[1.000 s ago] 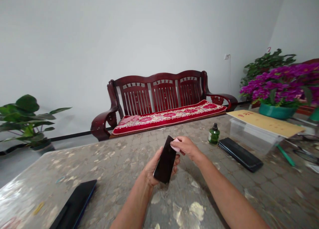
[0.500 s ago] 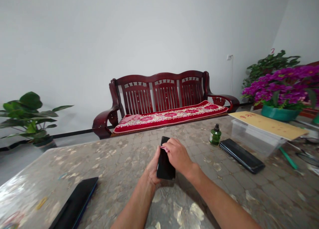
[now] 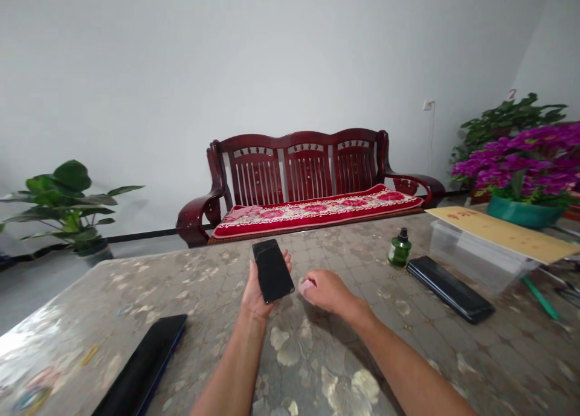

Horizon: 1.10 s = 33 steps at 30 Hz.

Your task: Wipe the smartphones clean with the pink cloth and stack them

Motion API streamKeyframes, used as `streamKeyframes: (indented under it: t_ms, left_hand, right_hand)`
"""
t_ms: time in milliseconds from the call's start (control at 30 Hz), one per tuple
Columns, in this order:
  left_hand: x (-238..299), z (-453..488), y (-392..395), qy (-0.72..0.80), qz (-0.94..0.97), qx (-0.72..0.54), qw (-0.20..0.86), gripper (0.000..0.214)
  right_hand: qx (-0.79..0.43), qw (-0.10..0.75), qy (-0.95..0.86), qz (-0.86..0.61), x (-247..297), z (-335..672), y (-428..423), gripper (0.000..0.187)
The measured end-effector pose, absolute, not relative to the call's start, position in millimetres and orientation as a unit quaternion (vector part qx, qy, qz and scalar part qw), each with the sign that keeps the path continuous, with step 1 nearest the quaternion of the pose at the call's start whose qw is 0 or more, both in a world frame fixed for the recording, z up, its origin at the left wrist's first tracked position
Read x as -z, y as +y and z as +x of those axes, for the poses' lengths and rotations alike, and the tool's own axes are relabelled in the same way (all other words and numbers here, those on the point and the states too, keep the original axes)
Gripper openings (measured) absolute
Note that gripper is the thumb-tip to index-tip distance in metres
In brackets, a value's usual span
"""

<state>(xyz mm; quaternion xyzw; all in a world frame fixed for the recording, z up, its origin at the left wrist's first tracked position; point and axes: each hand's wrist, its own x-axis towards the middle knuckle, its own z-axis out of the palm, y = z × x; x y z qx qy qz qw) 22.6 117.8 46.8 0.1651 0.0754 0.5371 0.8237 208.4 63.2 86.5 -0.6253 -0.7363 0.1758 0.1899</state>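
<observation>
A black smartphone (image 3: 272, 271) lies in my left hand (image 3: 254, 296), its dark screen tilted up towards me. The thumb runs along its left edge and fingertips show past the right edge. Just right of the phone and apart from it, my right hand (image 3: 330, 292) is closed on a small pink cloth (image 3: 308, 285). Only a crumpled bit of the cloth shows between the fingers. Both forearms reach over the table (image 3: 217, 283), which has a patterned, shiny cover.
At front left lies a dark flat case (image 3: 142, 364), near a yellow band (image 3: 89, 354) and coloured rings (image 3: 36, 395). To the right are a green bottle (image 3: 399, 250), a black wallet (image 3: 451, 289), a clear plastic box (image 3: 480, 256) and purple flowers (image 3: 521, 162). A wooden bench (image 3: 308, 168) stands behind.
My right hand with the pink cloth has come off the phone's screen and moved down beside it. My left hand has shifted left with the phone and tilted it.
</observation>
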Motion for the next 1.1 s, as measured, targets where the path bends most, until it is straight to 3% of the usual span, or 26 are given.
streamKeyframes:
  t_ms: [100, 200, 300, 400, 500, 567, 767, 900, 1100]
  left_hand:
    - [-40, 19, 121, 0.048, 0.162, -0.534, 0.828, 0.068]
    - [-37, 22, 120, 0.033, 0.167, -0.529, 0.832, 0.062]
    - [-34, 29, 117, 0.028, 0.173, -0.516, 0.838, 0.056]
    - [-31, 37, 113, 0.021, 0.191, -0.500, 0.845, 0.053]
    - [-30, 42, 107, 0.023, 0.212, -0.497, 0.841, 0.052]
    - [-33, 44, 103, 0.034, 0.213, -0.501, 0.838, 0.053]
    - [-43, 38, 102, 0.041, 0.180, -0.521, 0.833, 0.058]
    - [-40, 33, 108, 0.007, 0.159, -0.582, 0.798, 0.050]
    - [-47, 41, 105, -0.001, 0.154, -0.563, 0.812, 0.040]
  right_hand:
    - [-0.168, 0.159, -0.741, -0.630, -80, 211, 65, 0.017]
    - [-0.091, 0.259, -0.724, -0.633, -81, 208, 64, 0.020]
    - [-0.132, 0.390, -0.689, -0.597, -86, 198, 60, 0.040]
    - [-0.222, 0.438, -0.680, -0.544, -85, 182, 55, 0.066]
    - [-0.236, 0.423, -0.697, -0.529, -77, 171, 51, 0.091]
    - [-0.235, 0.401, -0.706, -0.534, -72, 169, 50, 0.099]
    - [-0.192, 0.337, -0.753, -0.531, -81, 179, 48, 0.090]
    - [-0.164, 0.280, -0.780, -0.535, -97, 186, 42, 0.088]
    - [-0.126, 0.271, -0.765, -0.571, -104, 184, 40, 0.109]
